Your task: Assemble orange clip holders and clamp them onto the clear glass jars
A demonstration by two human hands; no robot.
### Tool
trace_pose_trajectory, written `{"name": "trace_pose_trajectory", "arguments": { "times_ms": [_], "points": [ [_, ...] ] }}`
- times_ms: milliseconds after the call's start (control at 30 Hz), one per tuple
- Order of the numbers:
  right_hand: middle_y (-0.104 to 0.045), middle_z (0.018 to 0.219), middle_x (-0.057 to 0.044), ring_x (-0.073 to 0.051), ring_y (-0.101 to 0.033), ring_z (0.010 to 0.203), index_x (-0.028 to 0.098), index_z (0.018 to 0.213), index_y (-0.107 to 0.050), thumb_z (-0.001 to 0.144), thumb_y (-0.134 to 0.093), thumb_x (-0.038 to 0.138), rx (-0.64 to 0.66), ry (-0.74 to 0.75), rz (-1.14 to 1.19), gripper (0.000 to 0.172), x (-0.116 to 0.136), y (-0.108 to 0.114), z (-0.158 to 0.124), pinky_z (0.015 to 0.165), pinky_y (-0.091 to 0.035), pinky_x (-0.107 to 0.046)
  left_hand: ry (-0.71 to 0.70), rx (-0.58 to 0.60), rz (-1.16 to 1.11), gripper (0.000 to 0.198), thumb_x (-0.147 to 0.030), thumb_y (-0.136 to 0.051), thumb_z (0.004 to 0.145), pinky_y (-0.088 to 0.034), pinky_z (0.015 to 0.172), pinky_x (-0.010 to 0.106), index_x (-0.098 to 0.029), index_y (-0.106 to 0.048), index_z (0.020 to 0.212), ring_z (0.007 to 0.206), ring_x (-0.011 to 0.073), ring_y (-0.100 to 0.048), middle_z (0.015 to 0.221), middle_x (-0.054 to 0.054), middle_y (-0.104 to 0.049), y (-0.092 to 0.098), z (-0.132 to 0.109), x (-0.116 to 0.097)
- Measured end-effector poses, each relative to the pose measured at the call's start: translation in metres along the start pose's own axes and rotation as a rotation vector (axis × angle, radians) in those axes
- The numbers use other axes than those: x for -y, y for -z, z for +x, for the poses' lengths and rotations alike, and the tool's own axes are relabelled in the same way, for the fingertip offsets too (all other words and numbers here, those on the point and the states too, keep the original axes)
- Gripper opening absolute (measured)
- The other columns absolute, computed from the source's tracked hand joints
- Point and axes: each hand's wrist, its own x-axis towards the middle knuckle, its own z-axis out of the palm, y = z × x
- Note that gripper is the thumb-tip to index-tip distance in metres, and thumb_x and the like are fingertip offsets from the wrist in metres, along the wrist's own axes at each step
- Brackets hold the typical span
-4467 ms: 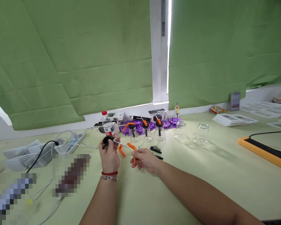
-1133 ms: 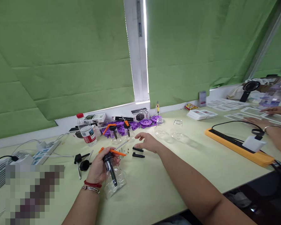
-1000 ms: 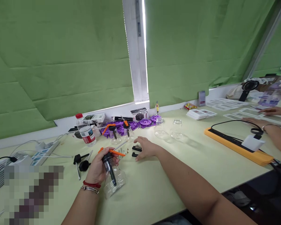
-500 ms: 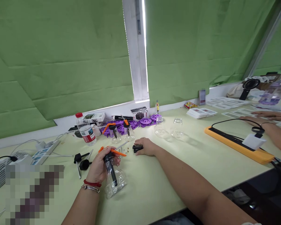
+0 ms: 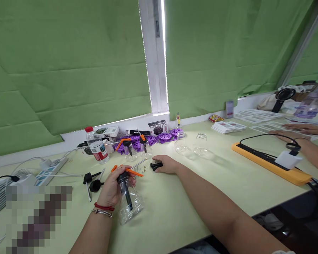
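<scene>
My left hand [image 5: 116, 187] is wrapped round the neck of a clear spray bottle [image 5: 132, 206], which tilts over the near table. It has a black neck with a dark tube inside, an orange lever and a thin metal rod pointing right. My right hand [image 5: 167, 164] rests on the table, its fingers closed on a small black part [image 5: 155, 165] with a bristly-looking top. Between the hands lie tiny brown bits [image 5: 144, 169]. Beyond them stand two similar bottles, one with an orange lever [image 5: 123, 143]. Black fittings [image 5: 95, 185] with pale rods lie left of my left hand.
A red-capped water bottle [image 5: 97, 148] stands at the back left, near purple plastic parts [image 5: 164, 137]. Two clear empty bottles [image 5: 201, 144] stand behind my right hand. An orange power strip [image 5: 267, 165] lies right. Another person's hands [image 5: 288, 135] work at far right.
My right hand has shifted very slightly, and the black part has turned a little in its fingers. My left hand and its spray bottle stay put.
</scene>
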Motion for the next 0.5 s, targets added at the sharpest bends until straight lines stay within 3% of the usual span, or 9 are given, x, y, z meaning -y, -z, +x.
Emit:
{"name": "trace_pose_trajectory", "arguments": {
  "times_ms": [500],
  "points": [
    [-0.060, 0.119, -0.011, -0.027, -0.059, 0.106, 0.019, 0.118, -0.063, 0.065, -0.074, 0.033, 0.027, 0.057, -0.156, 0.056, 0.0096, -0.0014, -0.0005, 0.095, -0.044, -0.038, 0.001, -0.009, 0.000, 0.023, -0.031, -0.064, 0.075, -0.052, 0.054, 0.035, -0.013, -0.063, 0.090, 0.056, 0.0225, -0.065, 0.067, 0.007, -0.068, 0.0026, 0.0015, 0.0016]
  ]
}}
